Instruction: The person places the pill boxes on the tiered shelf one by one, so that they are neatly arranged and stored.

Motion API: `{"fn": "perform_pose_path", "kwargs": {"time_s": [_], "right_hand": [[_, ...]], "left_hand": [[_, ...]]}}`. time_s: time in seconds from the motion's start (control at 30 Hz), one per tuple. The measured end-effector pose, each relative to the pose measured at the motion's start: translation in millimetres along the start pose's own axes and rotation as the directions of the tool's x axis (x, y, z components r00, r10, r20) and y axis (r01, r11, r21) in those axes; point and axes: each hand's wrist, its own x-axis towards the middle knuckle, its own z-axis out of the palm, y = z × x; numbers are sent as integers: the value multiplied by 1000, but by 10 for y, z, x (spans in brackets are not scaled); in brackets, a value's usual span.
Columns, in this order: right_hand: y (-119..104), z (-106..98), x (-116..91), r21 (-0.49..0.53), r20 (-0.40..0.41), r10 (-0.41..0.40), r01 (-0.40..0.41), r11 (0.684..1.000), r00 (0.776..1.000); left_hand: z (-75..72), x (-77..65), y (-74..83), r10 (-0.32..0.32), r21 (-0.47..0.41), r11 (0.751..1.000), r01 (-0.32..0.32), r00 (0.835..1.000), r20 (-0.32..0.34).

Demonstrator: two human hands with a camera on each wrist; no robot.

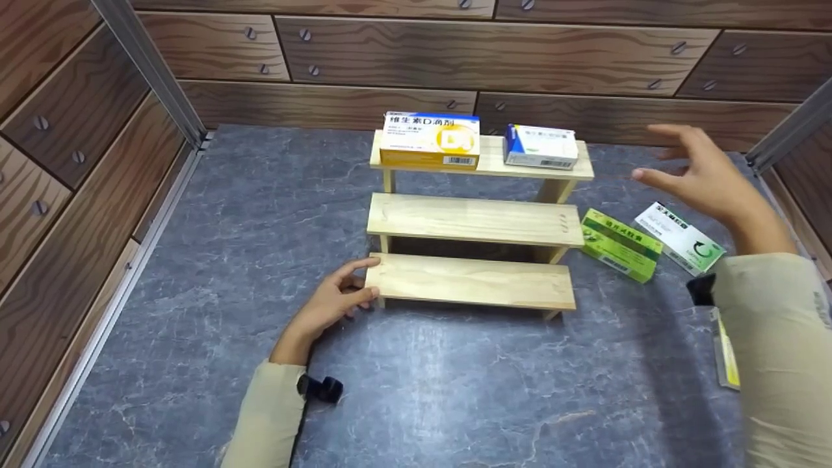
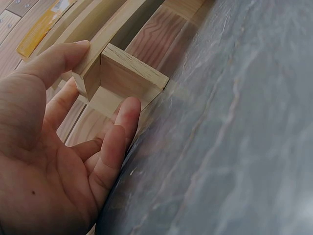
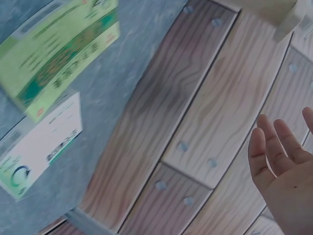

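A three-tier wooden step rack [image 1: 471, 279] stands on the grey marbled tabletop. My left hand [image 1: 331, 299] holds the left end of its lowest step, the thumb [image 2: 73, 51] against the board and the other fingers around the end. On the top step sit a yellow-and-white medicine box [image 1: 429, 140] and, to its right, a blue-and-white box [image 1: 541, 146]. Raised right of the rack, my right hand [image 1: 705, 172] is empty, thumb and fingers apart. Below it on the table lie a green box [image 1: 622, 244] and a white-and-green box [image 1: 679, 237].
Another box with yellow on it [image 1: 728, 351] lies at the right, partly hidden by the right sleeve [image 1: 777, 364]. Wood-patterned panels [image 1: 494, 58] close off the back and sides, with metal frame posts [image 1: 153, 71] at the corners.
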Motion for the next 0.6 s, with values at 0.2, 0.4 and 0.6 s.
{"fn": "perform_pose_path", "kwargs": {"time_s": [0.2, 0.4, 0.6], "right_hand": [[280, -7, -100, 25, 16, 72, -72, 997, 997], [524, 106, -172, 61, 83, 130, -135, 989, 988], [788, 287, -227, 91, 168, 150, -167, 982, 974]], "left_hand": [[6, 1, 10, -3, -1, 1000, 3, 1000, -2], [2, 1, 14, 0, 5, 1000, 0, 1000, -9], [0, -2, 9, -8, 1, 1000, 8, 1000, -6]]}}
